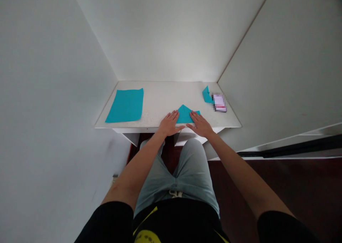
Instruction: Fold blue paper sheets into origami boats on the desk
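A folded turquoise paper (184,114) with a pointed top lies near the front edge of a small white table (160,100). My left hand (169,123) lies flat on the table with fingers stretched out, its fingertips on the paper's left side. My right hand (200,124) lies flat too, fingers spread over the paper's right side. Both hands press down on the fold and grip nothing.
A flat turquoise sheet (125,105) lies at the table's left. At the far right sit a small folded turquoise piece (206,94) and a phone-like object (219,102). White walls close in on three sides. My knees are under the table's front edge.
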The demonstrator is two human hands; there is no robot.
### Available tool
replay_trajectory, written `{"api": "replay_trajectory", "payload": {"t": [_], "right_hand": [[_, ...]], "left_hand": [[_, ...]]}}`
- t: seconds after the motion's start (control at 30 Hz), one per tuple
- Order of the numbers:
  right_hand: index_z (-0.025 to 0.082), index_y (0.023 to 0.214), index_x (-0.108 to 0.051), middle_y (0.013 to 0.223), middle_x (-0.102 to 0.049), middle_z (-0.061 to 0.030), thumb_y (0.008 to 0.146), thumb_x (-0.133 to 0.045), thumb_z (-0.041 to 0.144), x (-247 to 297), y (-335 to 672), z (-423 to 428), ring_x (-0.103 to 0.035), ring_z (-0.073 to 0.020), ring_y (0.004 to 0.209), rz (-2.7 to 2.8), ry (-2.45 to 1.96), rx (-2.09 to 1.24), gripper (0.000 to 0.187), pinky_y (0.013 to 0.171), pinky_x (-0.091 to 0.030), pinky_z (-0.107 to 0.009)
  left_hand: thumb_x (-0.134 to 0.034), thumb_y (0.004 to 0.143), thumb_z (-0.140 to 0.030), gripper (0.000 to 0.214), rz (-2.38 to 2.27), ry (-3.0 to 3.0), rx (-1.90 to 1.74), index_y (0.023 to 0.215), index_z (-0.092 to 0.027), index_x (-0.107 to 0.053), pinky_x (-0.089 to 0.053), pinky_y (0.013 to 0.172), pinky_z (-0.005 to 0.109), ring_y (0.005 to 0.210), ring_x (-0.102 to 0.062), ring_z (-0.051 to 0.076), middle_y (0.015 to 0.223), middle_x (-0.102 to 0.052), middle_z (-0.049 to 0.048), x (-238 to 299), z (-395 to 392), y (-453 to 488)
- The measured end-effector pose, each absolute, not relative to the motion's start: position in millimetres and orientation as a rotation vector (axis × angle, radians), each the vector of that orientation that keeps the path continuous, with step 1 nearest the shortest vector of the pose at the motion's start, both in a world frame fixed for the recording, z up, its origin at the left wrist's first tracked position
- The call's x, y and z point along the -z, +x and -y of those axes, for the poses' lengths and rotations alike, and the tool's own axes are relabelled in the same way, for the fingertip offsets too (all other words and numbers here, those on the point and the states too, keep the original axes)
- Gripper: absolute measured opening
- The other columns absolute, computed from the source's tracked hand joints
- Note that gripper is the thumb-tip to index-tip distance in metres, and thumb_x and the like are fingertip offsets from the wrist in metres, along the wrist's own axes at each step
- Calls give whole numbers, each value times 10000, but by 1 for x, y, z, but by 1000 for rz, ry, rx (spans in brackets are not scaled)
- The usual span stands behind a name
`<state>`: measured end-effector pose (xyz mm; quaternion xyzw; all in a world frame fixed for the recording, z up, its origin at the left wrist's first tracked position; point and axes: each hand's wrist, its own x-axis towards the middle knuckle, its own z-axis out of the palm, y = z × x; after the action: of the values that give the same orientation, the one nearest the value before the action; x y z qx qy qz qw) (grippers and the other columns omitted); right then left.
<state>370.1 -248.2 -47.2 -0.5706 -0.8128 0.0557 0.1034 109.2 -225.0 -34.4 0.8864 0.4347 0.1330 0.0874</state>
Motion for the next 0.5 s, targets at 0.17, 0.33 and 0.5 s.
{"api": "replay_trajectory", "payload": {"t": [0.17, 0.33, 0.5], "right_hand": [[117, 1753, -268, 1795, -275, -199, 1067, -354, 758, 48, 383, 254, -289, -362, 1674, 2365, -1732, -145, 943, 1358, -259, -597], [111, 1749, -272, 1787, -301, -214, 999, -469, 823, 57, 394, 263, -307, -380, 1665, 2350, -1688, -70, 1053, 1356, -263, -598], [171, 1682, -443, 1711, -482, -159, 1057, -502, 636, 65, 394, 279, -453, -356, 1591, 2236, -1635, 1, 781, 1341, -309, -589]], "left_hand": [[-562, 1013, -699, 953, -1320, 2689, -330, 1723, -105, -334, -190, 1398, 473, 1694, -246, 310, 1803, -272, 178, 35, 226, 88], [-520, 1055, -623, 849, -1343, 2731, -342, 1729, -140, -341, -223, 1389, 502, 1683, -280, 308, 1799, -294, 152, 40, 231, 82], [-568, 1060, -530, 725, -1348, 2672, -448, 1693, -203, -437, -268, 1376, 503, 1648, -367, 300, 1757, -397, 112, 42, 239, 80]]}}
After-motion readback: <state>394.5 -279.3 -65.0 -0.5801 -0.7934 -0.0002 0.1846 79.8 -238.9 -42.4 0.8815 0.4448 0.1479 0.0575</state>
